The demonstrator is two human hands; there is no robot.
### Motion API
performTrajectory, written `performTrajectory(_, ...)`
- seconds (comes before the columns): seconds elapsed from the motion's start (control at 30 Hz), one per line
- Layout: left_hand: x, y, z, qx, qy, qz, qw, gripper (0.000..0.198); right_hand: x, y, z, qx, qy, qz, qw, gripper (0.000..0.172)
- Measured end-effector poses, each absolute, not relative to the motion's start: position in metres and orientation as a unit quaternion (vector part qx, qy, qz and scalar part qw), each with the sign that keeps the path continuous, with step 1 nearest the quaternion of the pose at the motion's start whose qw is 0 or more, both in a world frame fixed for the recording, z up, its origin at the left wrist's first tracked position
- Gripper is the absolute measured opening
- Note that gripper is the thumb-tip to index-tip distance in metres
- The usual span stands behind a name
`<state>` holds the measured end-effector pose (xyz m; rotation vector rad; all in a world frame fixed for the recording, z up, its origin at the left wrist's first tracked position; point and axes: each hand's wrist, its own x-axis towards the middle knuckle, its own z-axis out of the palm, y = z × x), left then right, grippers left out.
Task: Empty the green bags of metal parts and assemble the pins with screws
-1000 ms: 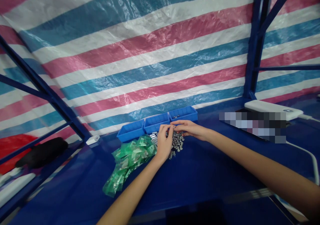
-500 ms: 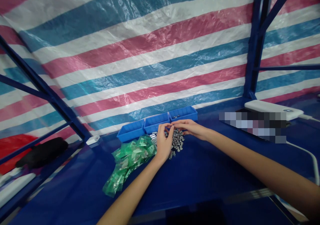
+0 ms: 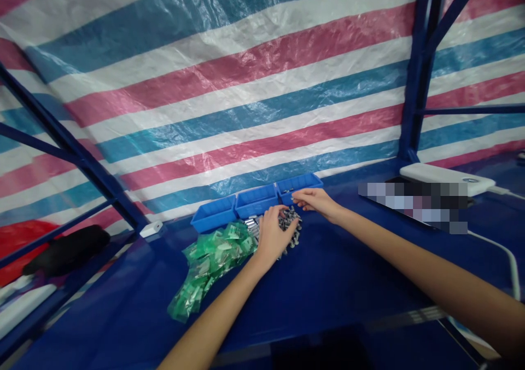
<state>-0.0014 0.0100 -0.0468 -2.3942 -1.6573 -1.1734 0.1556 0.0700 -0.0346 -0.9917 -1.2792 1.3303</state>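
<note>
My left hand (image 3: 273, 236) lies over a heap of small grey metal pieces (image 3: 294, 237) that look like screws. Its thumb and fingers are spread apart around part of the heap and hide some of it. Just beyond, my right hand (image 3: 314, 200) is pinched at the front of the right blue bin (image 3: 301, 181). What sits between those fingertips is too small to make out. A few small metal pieces lie inside that bin. Shiny metal cylinders (image 3: 251, 225) lie left of my left hand, beside a pile of green plastic packets (image 3: 217, 260).
The middle bin (image 3: 257, 208) and left bin (image 3: 213, 221) stand in a row against the striped sheet. A white adapter (image 3: 151, 229) sits at the left; a blurred-out device (image 3: 414, 203) and a white power bank (image 3: 447, 178) with cables lie right. Blue posts frame the table.
The hands were together at the fingertips and have parted. My right hand has drawn slightly right toward the right bin, while my left has opened over the heap.
</note>
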Motion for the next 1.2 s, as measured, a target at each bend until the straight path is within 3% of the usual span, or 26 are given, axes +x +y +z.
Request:
performTrajectory(0.2,0.001,0.004,-0.047,-0.820,-0.505,-0.266,0.038,0.024,0.166,0.084,-0.041,-0.451,-0.506,0.459,0.574,0.015)
performTrajectory(0.43,0.000,0.005,-0.048,-0.827,-0.505,-0.248,0.024,0.016,0.173,0.092,-0.050,-0.479,-0.518,0.421,0.570,0.016)
performTrajectory(1.2,0.003,0.002,-0.048,-0.853,-0.472,-0.223,-0.008,0.010,0.172,0.088,-0.043,-0.452,-0.508,0.448,0.581,0.018)
